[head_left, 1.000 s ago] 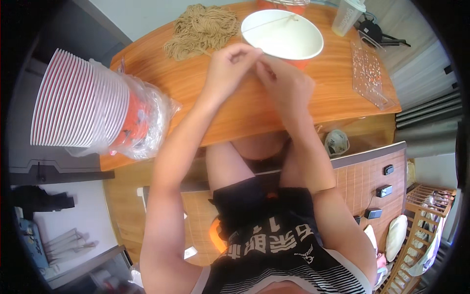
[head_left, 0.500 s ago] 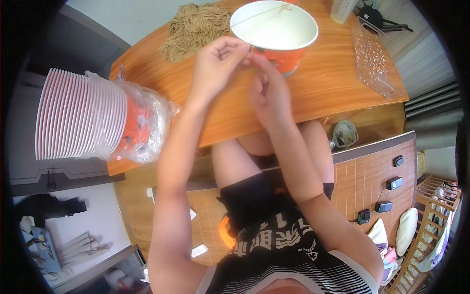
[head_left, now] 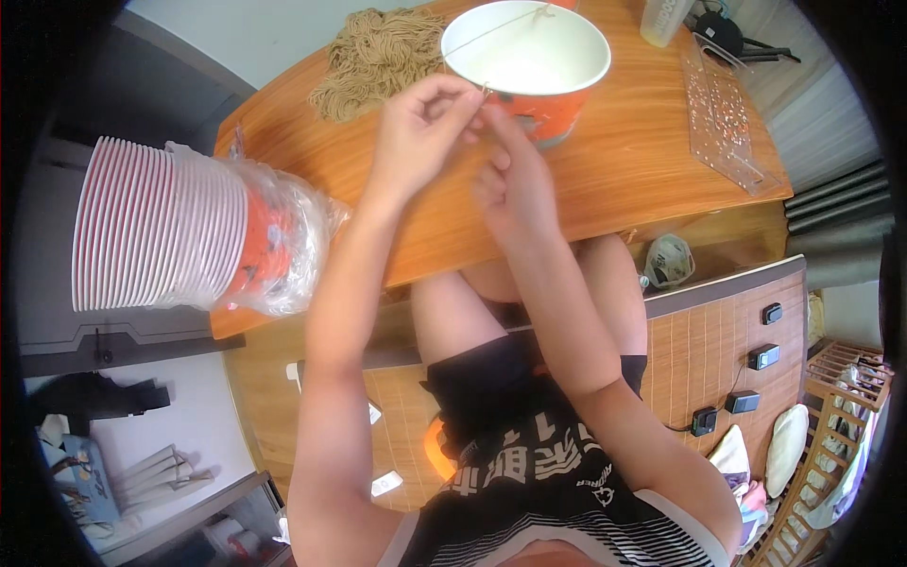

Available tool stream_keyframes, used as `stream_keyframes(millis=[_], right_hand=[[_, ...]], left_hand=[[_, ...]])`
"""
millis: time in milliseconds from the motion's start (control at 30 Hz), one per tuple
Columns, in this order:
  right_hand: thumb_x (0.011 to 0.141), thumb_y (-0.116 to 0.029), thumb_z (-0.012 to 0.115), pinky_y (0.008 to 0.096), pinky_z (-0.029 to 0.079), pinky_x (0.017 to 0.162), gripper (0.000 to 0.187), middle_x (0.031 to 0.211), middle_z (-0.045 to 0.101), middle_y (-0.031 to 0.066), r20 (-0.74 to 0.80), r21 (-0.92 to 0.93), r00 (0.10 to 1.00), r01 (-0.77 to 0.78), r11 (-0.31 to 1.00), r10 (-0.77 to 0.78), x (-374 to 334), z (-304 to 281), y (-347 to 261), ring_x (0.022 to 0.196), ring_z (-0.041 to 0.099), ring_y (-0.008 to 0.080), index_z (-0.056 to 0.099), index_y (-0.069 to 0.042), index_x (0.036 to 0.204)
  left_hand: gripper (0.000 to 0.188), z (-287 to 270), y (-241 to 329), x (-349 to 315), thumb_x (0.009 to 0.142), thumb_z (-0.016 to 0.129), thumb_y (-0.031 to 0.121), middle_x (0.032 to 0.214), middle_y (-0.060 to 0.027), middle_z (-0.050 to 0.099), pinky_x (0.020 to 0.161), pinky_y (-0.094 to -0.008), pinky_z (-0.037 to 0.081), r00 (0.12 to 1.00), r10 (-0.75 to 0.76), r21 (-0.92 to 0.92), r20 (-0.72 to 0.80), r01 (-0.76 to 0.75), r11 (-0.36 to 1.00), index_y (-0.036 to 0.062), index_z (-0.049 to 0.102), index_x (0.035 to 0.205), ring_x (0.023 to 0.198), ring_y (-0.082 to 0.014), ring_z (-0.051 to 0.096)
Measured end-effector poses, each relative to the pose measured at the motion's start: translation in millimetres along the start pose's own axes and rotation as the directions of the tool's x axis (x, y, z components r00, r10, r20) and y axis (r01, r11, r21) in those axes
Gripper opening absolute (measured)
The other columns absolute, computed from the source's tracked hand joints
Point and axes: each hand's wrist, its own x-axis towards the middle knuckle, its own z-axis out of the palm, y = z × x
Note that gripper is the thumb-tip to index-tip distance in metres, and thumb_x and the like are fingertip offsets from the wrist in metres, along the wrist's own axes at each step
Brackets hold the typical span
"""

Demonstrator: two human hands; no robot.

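Observation:
A large orange paper bucket (head_left: 539, 111) with a white inside stands upright on the wooden table. A thin tan string (head_left: 493, 34) runs across its mouth from the far rim to the near left rim. At that near rim my left hand (head_left: 422, 128) is closed in a pinch on the string. My right hand (head_left: 520, 184) is just right of it, thumb and forefinger pinched at the same spot and the other fingers curled. The bit of string between my fingertips is very small and partly hidden. Behind my left hand lies a loose heap of tan yarn (head_left: 383, 61).
A stack of nested paper buckets (head_left: 161, 227) in clear plastic lies on its side at the table's left edge. On the right is a clear tray (head_left: 723, 118) with small bits on it, near a translucent bottle (head_left: 661, 21). My thighs are under the table's front edge.
My right hand has shifted slightly left, its fingers still up against the left hand's fingertips. My left hand keeps its pinch by the rim. The whole view has moved very slightly.

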Motion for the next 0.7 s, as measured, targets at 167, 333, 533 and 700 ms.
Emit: stream_keyframes(millis=[167, 333, 533, 700], right_hand=[[0.101, -0.029, 0.060, 0.0205, 0.025, 0.045, 0.015, 0.070, 0.048, -0.0081, 0.079, 0.175, 0.997, -0.011, 0.984, -0.003, 4, 4, 7, 0.049, 0.033, 0.0021, 0.062, -0.014, 0.100], [0.100, -0.028, 0.061, 0.0208, 0.025, 0.045, 0.014, 0.067, 0.046, -0.0084, 0.077, 0.171, 0.997, -0.013, 0.985, 0.000, 9, 8, 5, 0.047, 0.033, 0.0028, 0.061, -0.014, 0.097], [0.098, -0.024, 0.062, 0.0207, 0.026, 0.046, 0.011, 0.064, 0.043, -0.0093, 0.110, 0.194, 0.994, -0.039, 0.980, 0.017, 11, -1, 0, 0.049, 0.033, 0.0031, 0.061, -0.014, 0.100], [0.098, -0.022, 0.062, 0.0206, 0.025, 0.048, 0.017, 0.064, 0.044, -0.0095, 0.113, 0.180, 0.993, 0.009, 0.984, -0.030, 4, 2, 3, 0.052, 0.033, 0.0025, 0.066, -0.011, 0.111]], left_hand=[[0.015, 0, -3, 2, 0.099, 0.065, 0.014, 0.085, -0.0052, 0.069, 0.073, -0.0247, 0.054, 1.000, -0.014, -0.019, -0.002, 0.014, 1.000, -0.0015, 0.067, 0.101, 0.077, -0.0107, 0.065], [0.016, -2, -3, 2, 0.099, 0.064, 0.013, 0.087, -0.0055, 0.070, 0.074, -0.0252, 0.055, 1.000, 0.005, 0.004, -0.006, -0.005, 1.000, -0.0019, 0.066, 0.103, 0.077, -0.0106, 0.065], [0.016, 1, -5, 2, 0.098, 0.065, 0.012, 0.088, -0.0050, 0.070, 0.072, -0.0248, 0.055, 0.996, 0.047, 0.051, -0.079, -0.043, 0.998, -0.0025, 0.066, 0.104, 0.077, -0.0098, 0.064], [0.016, 1, -3, 1, 0.097, 0.066, 0.013, 0.087, -0.0029, 0.070, 0.070, -0.0235, 0.053, 0.987, 0.129, 0.339, -0.092, -0.091, 0.937, -0.0021, 0.068, 0.102, 0.075, -0.0088, 0.063]])
